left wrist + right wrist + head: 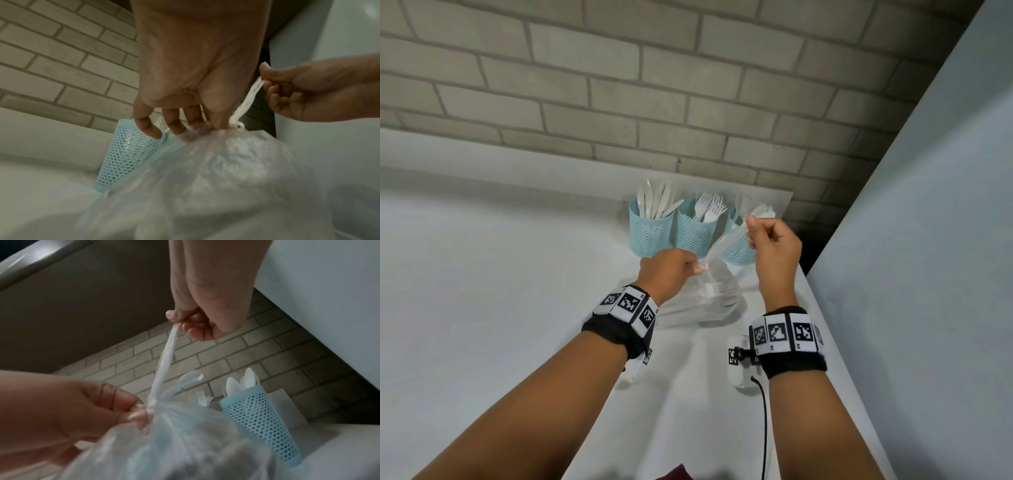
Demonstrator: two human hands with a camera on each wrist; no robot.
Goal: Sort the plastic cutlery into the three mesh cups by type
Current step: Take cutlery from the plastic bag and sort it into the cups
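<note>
Three light-blue mesh cups stand in a row at the back of the white counter: the left cup holds white knives, the middle cup forks, the right cup spoons. In front of them lies a clear plastic bag with a knotted neck. My left hand pinches the bag at the knot. My right hand is raised above and pinches the twisted tail of the bag, stretched taut between both hands.
A brick wall runs behind the cups. A white panel closes off the right side. The white counter stretches out to the left. A black cable hangs from my right wrist.
</note>
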